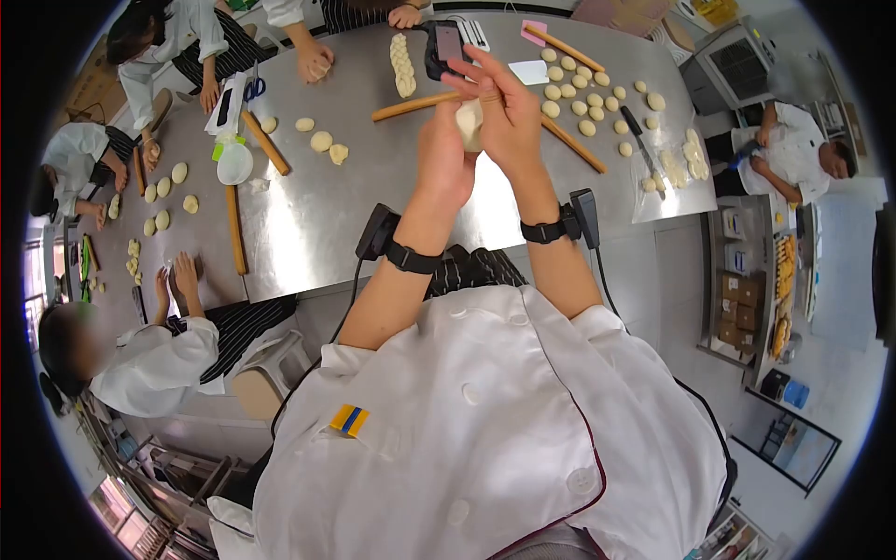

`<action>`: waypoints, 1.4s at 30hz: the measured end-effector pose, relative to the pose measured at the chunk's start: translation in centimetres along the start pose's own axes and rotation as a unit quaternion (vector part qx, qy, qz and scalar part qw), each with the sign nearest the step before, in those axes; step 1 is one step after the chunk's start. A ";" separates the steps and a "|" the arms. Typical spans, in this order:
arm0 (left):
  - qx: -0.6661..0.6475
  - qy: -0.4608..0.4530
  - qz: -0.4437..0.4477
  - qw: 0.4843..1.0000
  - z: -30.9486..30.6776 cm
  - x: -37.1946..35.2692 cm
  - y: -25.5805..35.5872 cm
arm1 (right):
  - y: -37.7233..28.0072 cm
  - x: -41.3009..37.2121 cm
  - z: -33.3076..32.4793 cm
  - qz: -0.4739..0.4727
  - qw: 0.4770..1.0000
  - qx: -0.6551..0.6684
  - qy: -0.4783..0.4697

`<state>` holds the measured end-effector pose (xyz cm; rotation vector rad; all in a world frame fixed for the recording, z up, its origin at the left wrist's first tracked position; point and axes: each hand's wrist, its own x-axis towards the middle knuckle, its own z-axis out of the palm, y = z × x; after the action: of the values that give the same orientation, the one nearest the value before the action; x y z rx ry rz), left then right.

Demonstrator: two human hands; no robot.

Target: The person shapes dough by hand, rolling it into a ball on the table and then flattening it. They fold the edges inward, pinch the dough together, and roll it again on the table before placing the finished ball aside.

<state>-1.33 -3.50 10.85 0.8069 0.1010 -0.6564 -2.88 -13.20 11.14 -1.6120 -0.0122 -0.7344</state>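
A pale lump of dough [469, 125] sits between my two hands, raised over the metal table [373, 215]. My left hand [443, 154] is curled round its left side. Against its right side rests my right hand [509, 117], with some fingers stretched upward past the dough. Just beyond my hands are a black device [446, 47] and a braided dough strip [402, 65]. Rolling pins lie on either side, one [415, 105] at the left and another [573, 144] at the right. Several round dough balls [595, 100] are spread to the right.
Co-workers stand along the left and far sides, one person's hands [183, 280] at the table's near left. A knife [640, 135] and a plastic bag with dough [686, 168] lie at the right. A bowl [234, 164] stands at the left. Another person [789, 152] stands beyond the right end.
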 end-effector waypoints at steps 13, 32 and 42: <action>-0.001 -0.051 -0.144 0.988 -3.2 -1.7 -1.0 | -1.4 -5.0 0.7 -0.021 0.995 -0.093 -0.012; 0.096 -0.091 -0.164 0.977 -2.9 0.8 -1.9 | -4.4 -8.2 -4.5 -0.010 0.928 -0.372 -0.033; 0.088 -0.064 -0.122 0.987 -6.0 0.8 -1.9 | -4.1 -9.5 -1.0 0.055 0.936 -0.347 0.022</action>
<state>-0.86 -0.73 5.19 0.9290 0.0245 -0.9573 -12.58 -9.44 10.40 -2.2435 0.4097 -0.7276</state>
